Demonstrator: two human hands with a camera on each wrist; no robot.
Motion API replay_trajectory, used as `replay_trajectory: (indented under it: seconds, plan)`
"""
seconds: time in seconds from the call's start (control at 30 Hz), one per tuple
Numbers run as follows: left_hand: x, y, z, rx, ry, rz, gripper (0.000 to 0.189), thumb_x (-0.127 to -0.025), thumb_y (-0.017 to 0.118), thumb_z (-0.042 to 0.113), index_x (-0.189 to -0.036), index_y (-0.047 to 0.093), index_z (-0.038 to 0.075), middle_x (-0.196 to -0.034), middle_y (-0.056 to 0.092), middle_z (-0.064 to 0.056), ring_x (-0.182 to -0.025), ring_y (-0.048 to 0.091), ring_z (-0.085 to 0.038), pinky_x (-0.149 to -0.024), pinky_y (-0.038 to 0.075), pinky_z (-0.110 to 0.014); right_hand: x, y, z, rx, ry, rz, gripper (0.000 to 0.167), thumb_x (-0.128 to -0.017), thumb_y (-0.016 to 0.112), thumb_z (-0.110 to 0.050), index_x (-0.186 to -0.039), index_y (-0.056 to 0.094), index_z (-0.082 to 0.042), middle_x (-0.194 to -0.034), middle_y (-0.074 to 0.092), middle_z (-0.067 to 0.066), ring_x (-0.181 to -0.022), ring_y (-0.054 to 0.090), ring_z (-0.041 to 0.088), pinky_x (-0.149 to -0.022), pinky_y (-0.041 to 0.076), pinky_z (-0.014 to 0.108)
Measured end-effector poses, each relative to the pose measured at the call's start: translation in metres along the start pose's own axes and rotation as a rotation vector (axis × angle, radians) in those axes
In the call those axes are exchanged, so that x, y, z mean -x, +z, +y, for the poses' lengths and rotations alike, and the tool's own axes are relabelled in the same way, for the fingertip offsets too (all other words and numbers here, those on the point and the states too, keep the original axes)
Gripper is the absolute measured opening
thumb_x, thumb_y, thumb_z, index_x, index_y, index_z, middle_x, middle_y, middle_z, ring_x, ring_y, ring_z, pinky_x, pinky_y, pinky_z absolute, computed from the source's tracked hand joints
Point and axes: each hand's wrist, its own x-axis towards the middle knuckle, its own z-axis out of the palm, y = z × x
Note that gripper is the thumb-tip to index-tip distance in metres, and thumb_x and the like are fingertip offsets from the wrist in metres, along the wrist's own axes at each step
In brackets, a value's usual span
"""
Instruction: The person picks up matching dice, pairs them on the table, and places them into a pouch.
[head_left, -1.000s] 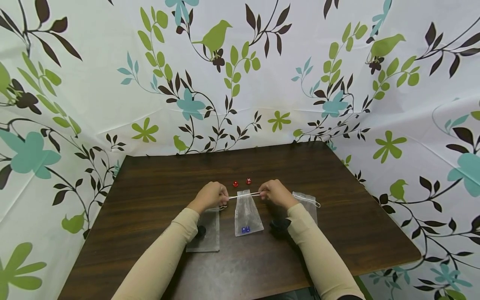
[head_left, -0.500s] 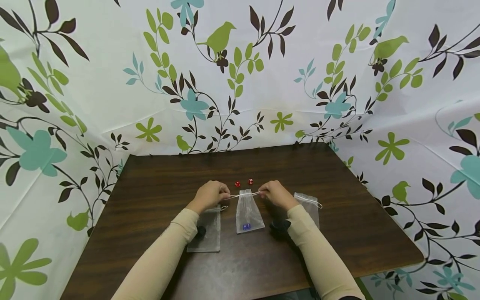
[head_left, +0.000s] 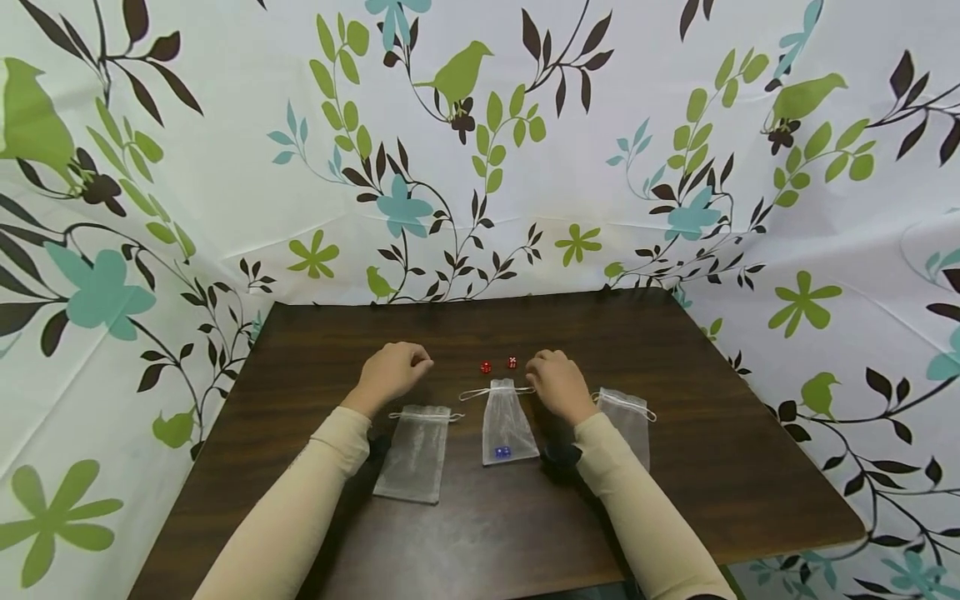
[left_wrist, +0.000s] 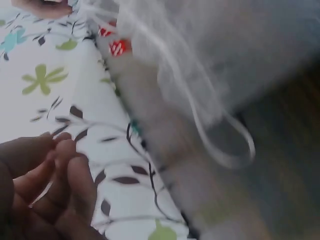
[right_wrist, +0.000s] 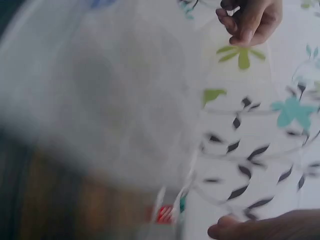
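A sheer white drawstring pouch (head_left: 507,425) lies at mid-table with blue dice (head_left: 502,452) inside, its neck gathered. Its white drawstring (head_left: 474,393) loops out at both sides of the neck. My left hand (head_left: 392,373) is apart from it on the left, fingers loosely bent around nothing; the left wrist view shows the bare fingertips (left_wrist: 65,145) and the loose string loop. My right hand (head_left: 557,383) is just right of the neck, fingertips near the right string end. Beyond the pouch sit two red dice (head_left: 486,367).
A second sheer pouch (head_left: 412,454) lies flat at the left, below my left hand. A third pouch (head_left: 628,421) is at the right, partly hidden behind my right forearm. The dark wooden table (head_left: 720,500) meets a patterned cloth (head_left: 570,183) at its back edge.
My left hand has let go of the drawstring and moved left and away, uncovering the left pouch. My right hand has loosened from its string end and stays close by.
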Motion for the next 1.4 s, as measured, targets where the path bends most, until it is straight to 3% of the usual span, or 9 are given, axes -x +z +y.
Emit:
replay_trajectory:
  seconds: [0.07, 0.17, 0.33, 0.43, 0.53, 0.7, 0.93, 1.17, 1.4]
  plan:
    - [0.004, -0.008, -0.006, -0.015, -0.040, -0.036, 0.021, -0.101, 0.064, 0.033, -0.107, 0.076, 0.017, -0.094, 0.072, -0.001, -0.079, 0.066, -0.020, -0.064, 0.052, -0.043, 0.000, -0.005, -0.011, -0.010, -0.020, 0.019, 0.008, -0.096, 0.071, -0.011, -0.101, 0.075, -0.005, -0.108, 0.070, 0.011, -0.101, 0.063, 0.032, -0.088, 0.052, 0.047]
    - [0.010, -0.019, -0.015, -0.046, -0.098, -0.134, 0.023, -0.101, 0.063, 0.034, -0.105, 0.076, 0.015, -0.088, 0.070, 0.000, -0.074, 0.062, -0.019, -0.062, 0.049, -0.041, 0.001, -0.014, -0.035, -0.101, -0.083, -0.042, 0.009, -0.096, 0.069, -0.009, -0.100, 0.074, -0.002, -0.100, 0.071, 0.010, -0.093, 0.066, 0.027, -0.084, 0.054, 0.042]
    - [0.023, -0.028, -0.022, -0.048, -0.142, -0.323, 0.027, -0.102, 0.063, 0.034, -0.101, 0.076, 0.011, -0.083, 0.070, -0.001, -0.074, 0.063, -0.018, -0.069, 0.051, -0.044, 0.003, -0.017, -0.074, -0.298, -0.179, -0.319, 0.017, -0.101, 0.064, -0.013, -0.101, 0.076, 0.000, -0.086, 0.073, 0.007, -0.071, 0.065, 0.015, -0.067, 0.052, 0.031]
    - [0.030, -0.027, -0.023, -0.012, -0.148, -0.412, 0.031, -0.102, 0.063, 0.033, -0.099, 0.076, 0.006, -0.079, 0.071, -0.002, -0.072, 0.065, -0.016, -0.072, 0.054, -0.042, 0.004, -0.010, -0.090, -0.428, -0.163, -0.498, 0.022, -0.103, 0.061, -0.015, -0.099, 0.076, 0.000, -0.077, 0.071, 0.007, -0.062, 0.064, 0.011, -0.061, 0.051, 0.026]
    - [0.037, -0.023, -0.024, 0.060, -0.179, -0.469, 0.031, -0.101, 0.065, 0.029, -0.091, 0.076, 0.001, -0.073, 0.071, -0.004, -0.065, 0.068, -0.016, -0.066, 0.055, -0.034, 0.005, -0.001, -0.102, -0.499, -0.108, -0.576, 0.026, -0.103, 0.061, -0.016, -0.091, 0.077, -0.001, -0.069, 0.070, 0.005, -0.055, 0.064, 0.012, -0.056, 0.051, 0.025]
    - [0.044, -0.013, -0.029, 0.153, -0.220, -0.511, 0.030, -0.100, 0.066, 0.022, -0.082, 0.075, -0.001, -0.069, 0.070, -0.007, -0.060, 0.067, -0.016, -0.053, 0.050, -0.026, 0.007, 0.012, -0.111, -0.521, -0.051, -0.598, 0.029, -0.102, 0.062, -0.017, -0.079, 0.076, -0.005, -0.065, 0.069, 0.003, -0.054, 0.065, 0.012, -0.054, 0.049, 0.024]
    - [0.048, -0.004, -0.032, 0.232, -0.223, -0.505, 0.026, -0.099, 0.067, 0.017, -0.079, 0.074, 0.001, -0.069, 0.069, -0.006, -0.062, 0.067, -0.016, -0.058, 0.056, -0.032, 0.007, 0.021, -0.117, -0.586, 0.046, -0.631, 0.029, -0.099, 0.068, -0.019, -0.075, 0.075, -0.005, -0.064, 0.068, 0.004, -0.053, 0.063, 0.013, -0.050, 0.051, 0.027]
    - [0.048, 0.001, -0.040, 0.308, -0.240, -0.503, 0.027, -0.096, 0.071, 0.023, -0.077, 0.073, 0.004, -0.071, 0.069, -0.002, -0.066, 0.066, -0.014, -0.059, 0.053, -0.029, 0.003, 0.027, -0.121, -0.648, 0.105, -0.617, 0.026, -0.096, 0.072, -0.023, -0.075, 0.074, -0.007, -0.065, 0.066, 0.002, -0.055, 0.061, 0.014, -0.050, 0.051, 0.029]
    - [0.049, -0.002, -0.051, 0.495, -0.197, -0.467, 0.021, -0.094, 0.073, 0.016, -0.078, 0.066, 0.004, -0.068, 0.063, -0.003, -0.052, 0.045, -0.008, -0.049, 0.037, -0.022, 0.001, 0.035, -0.124, -0.744, 0.177, -0.523, 0.017, -0.097, 0.072, -0.021, -0.088, 0.067, -0.008, -0.071, 0.063, 0.003, -0.059, 0.058, 0.014, -0.053, 0.050, 0.029]
